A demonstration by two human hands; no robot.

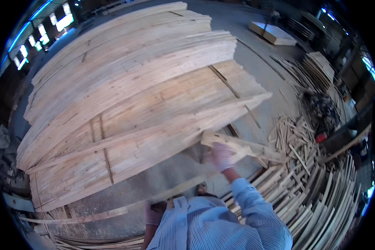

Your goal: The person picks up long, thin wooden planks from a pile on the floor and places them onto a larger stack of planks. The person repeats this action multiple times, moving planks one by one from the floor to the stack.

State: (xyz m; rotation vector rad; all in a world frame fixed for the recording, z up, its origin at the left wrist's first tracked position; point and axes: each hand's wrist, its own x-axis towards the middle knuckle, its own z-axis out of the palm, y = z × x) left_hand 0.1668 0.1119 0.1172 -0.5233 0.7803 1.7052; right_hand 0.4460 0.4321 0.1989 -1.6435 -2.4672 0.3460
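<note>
My right hand (222, 158), in a pale glove, is closed on a short wooden board (227, 141) beside the near right corner of a board stack. A second piece crosses by it, and blur hides how the two meet. Close to my body, my left hand (155, 211) is gloved too and partly covered by my blue striped shirt. It appears closed on a long thin wooden strip (112, 213), which runs from the far left past my waist to the right. The strip's right part is smeared by motion.
Long stacks of pale boards (133, 62) fill the left and middle, with dark strips across some. Loose offcuts (291, 137) and many long strips (316, 204) lie heaped at the right. A low stack of sheets (275, 34) stands on the floor at the far right.
</note>
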